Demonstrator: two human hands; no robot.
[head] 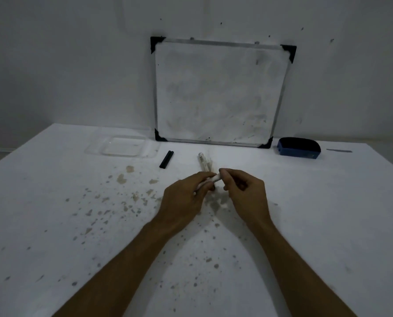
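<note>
– While the white marker (214, 178) is gripped just above the table (53, 179) by the left hand (185, 200), how should its end be pulled?
– Straight out. It is pinched by the right hand (244, 191) and should not be bent sideways.

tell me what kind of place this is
Probably a plain room set up for writing practice: a small whiteboard leans on the bare wall atop a stained white table, a blue eraser sits beside it, and the left hand and right hand hold a white marker.
</note>
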